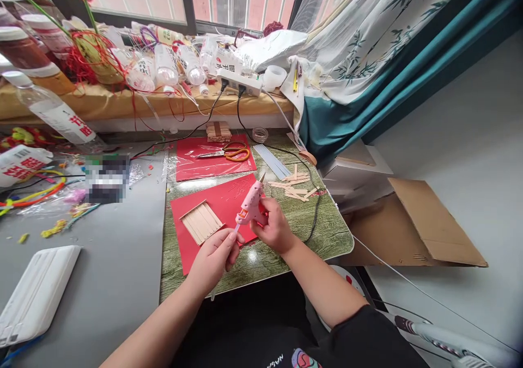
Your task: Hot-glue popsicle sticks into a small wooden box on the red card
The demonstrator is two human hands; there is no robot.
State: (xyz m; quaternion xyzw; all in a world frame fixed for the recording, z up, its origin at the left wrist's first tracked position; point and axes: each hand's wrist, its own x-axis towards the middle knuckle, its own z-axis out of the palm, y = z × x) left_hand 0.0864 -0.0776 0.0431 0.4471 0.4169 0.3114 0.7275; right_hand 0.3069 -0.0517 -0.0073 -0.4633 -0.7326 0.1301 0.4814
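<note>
My right hand [274, 225] is wrapped round the handle of a pink glue gun [250, 204], its nozzle pointing up and away. Behind the gun, my left hand [218, 251] pinches a translucent glue stick [236, 229] that runs into the gun's rear. Below them, a red sheet [186, 252] lies on the green wood-grain table. On that sheet rests a small panel of joined craft sticks [201, 222], with a strip across each end. Strands of glue show on the red sheet near the nozzle.
Orange-handled scissors [229, 152] lie on a second red sheet [186, 169]. Loose wooden sticks [296, 184], grey-white glue sticks [272, 162] and a stick bundle [219, 132] are nearby. A black cord [316, 215] crosses the table's right side. A power strip [239, 82] sits on the cluttered sill.
</note>
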